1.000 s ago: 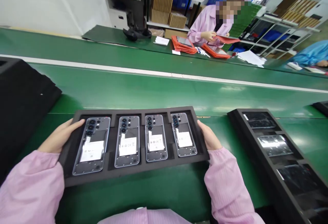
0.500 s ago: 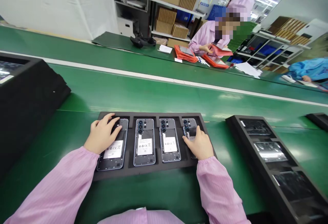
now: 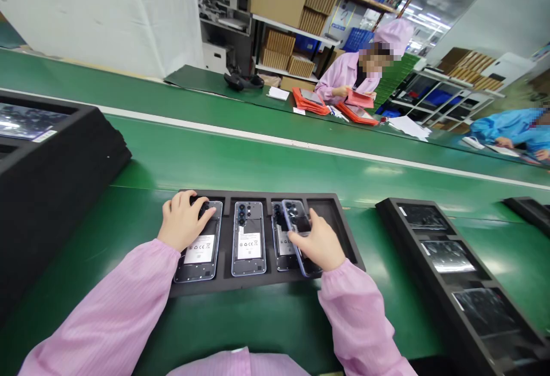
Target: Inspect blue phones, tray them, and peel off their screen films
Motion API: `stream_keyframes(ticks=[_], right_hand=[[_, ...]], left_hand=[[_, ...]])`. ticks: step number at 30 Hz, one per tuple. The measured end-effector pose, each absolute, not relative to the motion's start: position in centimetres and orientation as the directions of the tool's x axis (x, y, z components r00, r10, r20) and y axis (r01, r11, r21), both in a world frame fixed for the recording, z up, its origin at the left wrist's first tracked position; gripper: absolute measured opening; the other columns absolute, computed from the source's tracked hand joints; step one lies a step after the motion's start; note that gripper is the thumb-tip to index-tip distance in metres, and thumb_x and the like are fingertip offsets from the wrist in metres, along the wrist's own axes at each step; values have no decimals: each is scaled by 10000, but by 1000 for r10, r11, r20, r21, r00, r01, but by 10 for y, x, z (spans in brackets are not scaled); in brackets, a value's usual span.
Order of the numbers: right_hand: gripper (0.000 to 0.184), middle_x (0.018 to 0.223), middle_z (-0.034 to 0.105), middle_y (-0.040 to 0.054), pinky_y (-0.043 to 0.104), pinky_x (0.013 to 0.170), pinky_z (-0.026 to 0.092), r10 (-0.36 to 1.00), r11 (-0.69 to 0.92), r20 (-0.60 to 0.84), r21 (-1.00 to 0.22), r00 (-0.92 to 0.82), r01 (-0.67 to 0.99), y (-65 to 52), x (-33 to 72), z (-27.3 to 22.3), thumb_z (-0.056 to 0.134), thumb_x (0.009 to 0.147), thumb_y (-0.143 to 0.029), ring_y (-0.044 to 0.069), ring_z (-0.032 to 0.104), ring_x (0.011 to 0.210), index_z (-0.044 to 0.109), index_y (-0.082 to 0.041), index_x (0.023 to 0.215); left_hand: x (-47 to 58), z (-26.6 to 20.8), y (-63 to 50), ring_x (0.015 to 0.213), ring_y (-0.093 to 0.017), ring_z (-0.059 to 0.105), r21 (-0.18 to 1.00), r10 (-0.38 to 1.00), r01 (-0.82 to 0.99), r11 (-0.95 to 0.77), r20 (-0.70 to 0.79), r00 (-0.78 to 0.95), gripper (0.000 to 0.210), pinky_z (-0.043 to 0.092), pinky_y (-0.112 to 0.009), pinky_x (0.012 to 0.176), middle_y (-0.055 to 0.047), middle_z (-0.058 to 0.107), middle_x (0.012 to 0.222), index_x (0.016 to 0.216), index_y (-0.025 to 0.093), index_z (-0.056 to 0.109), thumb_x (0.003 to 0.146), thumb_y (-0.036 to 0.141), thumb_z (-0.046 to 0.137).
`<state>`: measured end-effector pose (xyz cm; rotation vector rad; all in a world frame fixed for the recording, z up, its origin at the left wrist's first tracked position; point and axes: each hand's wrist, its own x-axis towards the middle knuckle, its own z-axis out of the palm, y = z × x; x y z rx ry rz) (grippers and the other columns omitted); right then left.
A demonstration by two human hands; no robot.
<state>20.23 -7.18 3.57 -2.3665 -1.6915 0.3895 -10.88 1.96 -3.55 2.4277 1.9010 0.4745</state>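
Note:
A black foam tray [image 3: 227,197] lies in front of me, with smartphones in its slots, their inner side with battery labels facing up. My left hand [image 3: 183,221] grips the leftmost smartphone [image 3: 198,261] near its camera end, thumb along its right edge. Another smartphone [image 3: 250,247] rests in the second slot, untouched. My right hand [image 3: 323,241] holds a smartphone [image 3: 296,215] by its sides, raised and tilted. It partly covers the smartphone [image 3: 281,244] in the third slot. The rightmost slot [image 3: 329,215] is bare.
To the left rises a stack of black foam trays [image 3: 64,175]. Another tray [image 3: 438,261] with dark phones stands at the right. Across the green bench [image 3: 266,164], a co-worker in pink [image 3: 339,75] handles red pouches [image 3: 309,101]; a person in blue [image 3: 507,126] sits farther right.
My right hand has lifted the rightmost smartphone from its slot and moved it left, over the third one. My left hand stays on the leftmost smartphone. The view has shifted slightly.

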Motion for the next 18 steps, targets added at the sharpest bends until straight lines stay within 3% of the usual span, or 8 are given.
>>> stream_keyframes(ticks=[3,10,14,18], right_hand=[[905,1201,545,226,384,967,426,943,-326,-121,-170,308,930,-63,174,30,651,748,-445,340,527,1131,342,44,1443],[890,1203,506,226,386,852,476,908,-404,-140,-42,395,914,-56,153,24,593,794,-476,342,516,1104,302,26,1469],[926,1210,496,240,408,812,489,887,-419,-206,16,413,908,-55,143,27,585,813,-522,346,540,1076,256,17,1491],[959,1194,506,230,413,811,482,886,-418,-204,34,416,908,-51,142,27,612,802,-519,357,551,1078,204,-33,1522]], left_hand=[[-111,-35,21,1264,-345,390,250,951,930,-270,221,217,437,335,-536,1024,-182,491,1272,1141,203,652,951,480,373],[-110,-30,22,1274,-377,375,394,950,876,-278,247,190,443,299,-568,1051,-201,479,1272,1088,166,678,926,465,396],[-111,-22,21,1219,-368,426,699,967,681,-217,252,50,359,275,-545,1076,-167,546,1188,1025,166,636,866,450,484],[-118,-15,20,1015,-281,581,858,982,489,-158,187,-12,355,432,-417,957,-96,622,1055,1067,185,571,861,457,474]])
